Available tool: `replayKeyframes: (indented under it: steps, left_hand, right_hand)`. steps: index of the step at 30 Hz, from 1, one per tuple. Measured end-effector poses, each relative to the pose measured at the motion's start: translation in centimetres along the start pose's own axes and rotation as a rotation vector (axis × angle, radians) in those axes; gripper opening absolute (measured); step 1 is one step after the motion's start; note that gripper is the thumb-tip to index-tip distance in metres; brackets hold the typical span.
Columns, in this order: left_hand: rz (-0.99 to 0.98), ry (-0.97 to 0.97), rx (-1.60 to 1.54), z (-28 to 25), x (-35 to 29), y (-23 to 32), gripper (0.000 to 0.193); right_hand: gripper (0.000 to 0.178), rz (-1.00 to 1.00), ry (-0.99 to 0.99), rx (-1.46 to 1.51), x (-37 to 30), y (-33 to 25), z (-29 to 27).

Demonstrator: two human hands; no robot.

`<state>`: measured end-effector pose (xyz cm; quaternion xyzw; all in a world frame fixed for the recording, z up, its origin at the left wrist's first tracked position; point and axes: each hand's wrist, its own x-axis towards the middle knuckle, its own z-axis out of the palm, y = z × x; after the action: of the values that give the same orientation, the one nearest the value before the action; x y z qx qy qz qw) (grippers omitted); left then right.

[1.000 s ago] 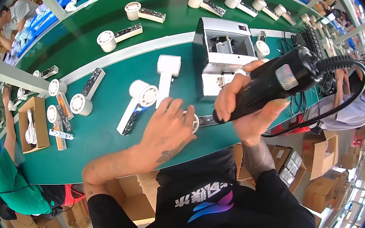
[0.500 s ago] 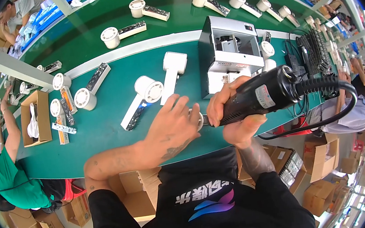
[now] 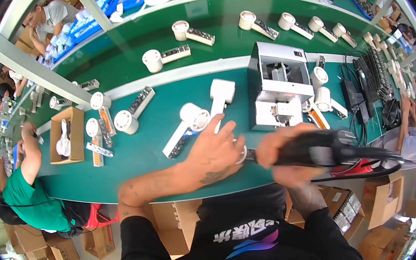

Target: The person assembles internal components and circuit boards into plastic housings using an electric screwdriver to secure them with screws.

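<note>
In my right hand [image 3: 293, 153] is a black electric screwdriver [image 3: 318, 149], lying nearly level and blurred by motion. Its tip points left at my left hand [image 3: 215, 152], whose fingers curl over a white round-edged piece [image 3: 243, 154]. Most of that piece is hidden under the hand. Just beyond my left fingers lie a white handheld fan [image 3: 223, 93] and another fan [image 3: 194, 117] with its handle open on a circuit board. A silver and black screw feeder [image 3: 277, 88] stands on the green bench [image 3: 146, 175], beyond the screwdriver.
Several more fans with open handles lie at the left, along the raised back shelf [image 3: 123, 62] and right of the feeder. A cardboard box [image 3: 67, 135] holds a white item. Black cables [image 3: 361, 102] lie at the right. Co-workers sit on both sides; a green sleeve [image 3: 24, 202] is at left.
The whole view has shifted, so the bench sits lower and further right. The screwdriver's back end has swung downward. My left fingers have spread a little, still over the white piece.
</note>
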<state>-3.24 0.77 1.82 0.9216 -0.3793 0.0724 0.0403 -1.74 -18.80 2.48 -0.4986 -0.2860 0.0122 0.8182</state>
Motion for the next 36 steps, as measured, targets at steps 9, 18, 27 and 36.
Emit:
replayKeyframes:
  steps: [9, 18, 27, 36]
  left_hand:
    - [-0.932, 0.136, 0.058, -7.3, -8.1, -22.9, 0.053]
    - [-1.079, -0.238, 0.203, 2.7, -6.3, -37.8, 0.073]
    - [-0.091, 0.109, 0.285, 5.7, 12.3, -31.8, 0.033]
    - [0.096, 0.322, 0.358, -1.8, 11.9, -18.0, 0.034]
  right_hand:
    - [0.078, -0.211, 0.604, 0.090, -2.3, -4.5, -3.7]
    - [0.078, -0.100, 0.615, 0.104, -5.0, -3.7, -4.6]
    - [0.075, -0.084, 0.654, 0.082, -5.8, -4.7, -4.1]
    - [0.054, 0.210, 0.557, -0.089, -7.3, -5.5, -6.5]
